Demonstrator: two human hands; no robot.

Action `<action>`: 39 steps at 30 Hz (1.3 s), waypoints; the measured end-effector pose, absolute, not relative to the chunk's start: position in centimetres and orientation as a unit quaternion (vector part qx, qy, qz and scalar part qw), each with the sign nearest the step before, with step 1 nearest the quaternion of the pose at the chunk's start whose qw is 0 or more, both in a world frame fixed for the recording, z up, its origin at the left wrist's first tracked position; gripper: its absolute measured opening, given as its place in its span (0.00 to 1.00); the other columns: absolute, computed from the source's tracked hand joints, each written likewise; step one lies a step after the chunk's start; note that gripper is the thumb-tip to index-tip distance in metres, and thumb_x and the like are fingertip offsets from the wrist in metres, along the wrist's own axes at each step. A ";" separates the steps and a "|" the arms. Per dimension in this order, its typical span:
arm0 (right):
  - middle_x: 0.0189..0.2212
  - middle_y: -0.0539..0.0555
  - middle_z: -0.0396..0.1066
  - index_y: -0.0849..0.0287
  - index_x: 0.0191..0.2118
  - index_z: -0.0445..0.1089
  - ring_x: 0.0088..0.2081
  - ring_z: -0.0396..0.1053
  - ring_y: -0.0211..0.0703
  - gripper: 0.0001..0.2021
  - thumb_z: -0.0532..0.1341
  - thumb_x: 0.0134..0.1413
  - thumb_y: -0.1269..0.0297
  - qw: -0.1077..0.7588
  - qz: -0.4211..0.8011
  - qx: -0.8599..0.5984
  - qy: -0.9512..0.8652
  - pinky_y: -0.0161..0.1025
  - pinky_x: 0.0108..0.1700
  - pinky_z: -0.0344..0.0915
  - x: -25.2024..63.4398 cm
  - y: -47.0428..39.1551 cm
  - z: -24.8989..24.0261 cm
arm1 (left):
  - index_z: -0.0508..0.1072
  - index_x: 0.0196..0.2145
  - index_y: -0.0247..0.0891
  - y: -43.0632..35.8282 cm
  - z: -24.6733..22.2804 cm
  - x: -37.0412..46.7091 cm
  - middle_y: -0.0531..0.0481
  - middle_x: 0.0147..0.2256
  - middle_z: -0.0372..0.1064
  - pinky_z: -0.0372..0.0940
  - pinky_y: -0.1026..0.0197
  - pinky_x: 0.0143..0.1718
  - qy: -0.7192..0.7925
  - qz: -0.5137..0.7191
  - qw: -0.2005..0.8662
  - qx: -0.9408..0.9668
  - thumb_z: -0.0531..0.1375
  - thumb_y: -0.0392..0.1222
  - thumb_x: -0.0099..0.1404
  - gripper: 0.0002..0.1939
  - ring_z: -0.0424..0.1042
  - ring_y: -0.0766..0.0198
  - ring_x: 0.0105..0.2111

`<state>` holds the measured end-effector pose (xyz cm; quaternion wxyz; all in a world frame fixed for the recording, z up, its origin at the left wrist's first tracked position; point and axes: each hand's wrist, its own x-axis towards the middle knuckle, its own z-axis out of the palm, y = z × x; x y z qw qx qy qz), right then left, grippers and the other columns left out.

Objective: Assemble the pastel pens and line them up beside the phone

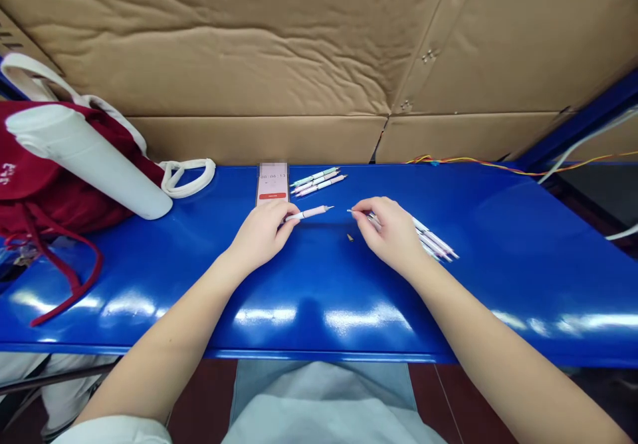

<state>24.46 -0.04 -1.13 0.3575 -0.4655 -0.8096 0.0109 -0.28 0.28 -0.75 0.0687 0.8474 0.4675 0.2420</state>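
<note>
My left hand (266, 230) pinches a white and pink pen (313, 212), its bare thin tip pointing right. Across from it, my right hand (391, 231) is closed, with a tiny pale piece (351, 211) between thumb and forefinger. A small brownish cone-shaped pen tip (350, 237) lies on the blue table (309, 278) between the hands. Several white pens (438, 243) lie partly hidden behind my right hand. Beyond the hands, a group of pens (319, 181) in green and pink lies beside a phone (273, 181) with a timer on its screen.
On the left sit a dark red bag (112, 181) with white straps and a white cylinder (94, 161) leaning across it. Brown cardboard (279, 65) stands along the back edge. Yellow and red wires (478, 160) and a white cable (573, 145) run at the right.
</note>
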 end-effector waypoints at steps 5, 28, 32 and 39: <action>0.31 0.54 0.73 0.57 0.34 0.67 0.34 0.68 0.45 0.05 0.55 0.56 0.72 0.364 -0.001 -0.428 -0.827 0.40 0.37 0.62 24.0 -0.5 -0.9 | 0.70 0.39 0.39 0.1 -0.5 -0.1 0.49 0.38 0.71 0.62 0.57 0.41 0.454 0.232 0.073 0.857 0.51 0.43 0.67 0.10 0.69 0.59 0.38; 0.32 0.56 0.71 0.59 0.35 0.67 0.35 0.65 0.46 0.08 0.51 0.60 0.70 0.318 0.024 -0.412 -0.853 0.42 0.40 0.61 23.9 -0.4 -1.1 | 0.70 0.39 0.39 -0.2 -0.5 0.1 0.48 0.38 0.71 0.61 0.57 0.44 0.424 0.226 0.060 0.875 0.49 0.43 0.68 0.11 0.69 0.60 0.40; 0.32 0.56 0.71 0.59 0.35 0.67 0.35 0.64 0.46 0.08 0.51 0.60 0.69 0.314 0.037 -0.406 -0.857 0.43 0.41 0.61 23.6 -0.5 -1.2 | 0.70 0.39 0.38 -0.2 -0.7 0.2 0.47 0.38 0.71 0.61 0.57 0.43 0.414 0.221 0.062 0.881 0.50 0.43 0.68 0.11 0.69 0.59 0.40; 0.34 0.56 0.72 0.58 0.37 0.67 0.36 0.67 0.45 0.07 0.53 0.59 0.67 0.335 0.093 -0.421 -0.838 0.41 0.41 0.62 23.3 -0.6 -1.3 | 0.70 0.39 0.38 -0.4 -0.7 0.4 0.47 0.38 0.71 0.61 0.57 0.43 0.409 0.214 0.065 0.885 0.50 0.42 0.68 0.11 0.69 0.60 0.39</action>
